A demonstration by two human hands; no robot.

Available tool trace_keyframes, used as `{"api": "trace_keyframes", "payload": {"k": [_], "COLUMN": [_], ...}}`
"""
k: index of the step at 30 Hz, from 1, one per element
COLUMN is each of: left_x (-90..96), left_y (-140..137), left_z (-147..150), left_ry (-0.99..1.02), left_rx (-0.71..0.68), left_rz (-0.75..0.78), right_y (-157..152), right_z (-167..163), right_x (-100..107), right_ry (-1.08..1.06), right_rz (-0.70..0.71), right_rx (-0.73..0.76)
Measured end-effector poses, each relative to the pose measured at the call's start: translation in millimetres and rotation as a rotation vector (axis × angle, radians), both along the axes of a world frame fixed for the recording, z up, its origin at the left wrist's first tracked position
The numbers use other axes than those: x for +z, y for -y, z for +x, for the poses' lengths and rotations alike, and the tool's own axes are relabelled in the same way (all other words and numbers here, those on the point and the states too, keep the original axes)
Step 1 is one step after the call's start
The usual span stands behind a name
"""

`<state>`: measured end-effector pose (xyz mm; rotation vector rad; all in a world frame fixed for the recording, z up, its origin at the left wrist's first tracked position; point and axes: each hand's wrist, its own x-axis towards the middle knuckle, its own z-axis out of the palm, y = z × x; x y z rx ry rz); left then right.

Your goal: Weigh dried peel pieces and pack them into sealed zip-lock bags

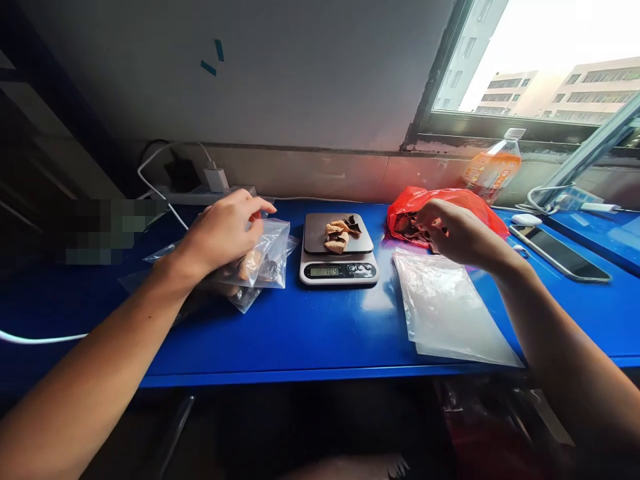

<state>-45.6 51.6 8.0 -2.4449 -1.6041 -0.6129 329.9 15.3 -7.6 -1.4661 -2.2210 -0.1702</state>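
Note:
A kitchen scale (340, 270) stands in the middle of the blue table, its small display lit. Several dried, curled tan and dark brown pieces (340, 237) lie on its metal plate. To the left, my left hand (225, 227) hovers over clear plastic bags (270, 257) with similar pieces inside; its fingers are apart and hold nothing. My right hand (450, 230) is at the mouth of a red plastic bag (460, 197) with dark dried pieces (413, 230) in it. Its fingers are curled together, and whatever they grip is hidden.
Flat clear bags (450, 307) are stacked right of the scale. Farther right lie a phone (560, 252) and a white earphone case (526, 219). An orange drink bottle (495, 167) stands behind the red bag. A white charger (215, 179) and cable are at the back left.

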Motion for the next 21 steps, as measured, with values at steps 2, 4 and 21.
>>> {"api": "trace_keyframes", "payload": {"k": [2,4,21], "left_x": [1.9,3.5,8.8], "left_y": [0.3,1.9,11.2], "left_z": [0.2,-0.5,1.7], "left_ry": [0.049,0.078,0.144], "left_rx": [-0.01,-0.024,-0.096], "left_rz": [0.064,0.089,0.127], "right_y": [-1.1,2.5,18.0], "right_z": [0.3,2.8,-17.8], "right_x": [3.3,3.9,3.1], "right_ry": [-0.03,0.002,0.073], "right_rz": [-0.013,-0.122,-0.549], "right_rx": [-0.016,-0.002,0.063]}}
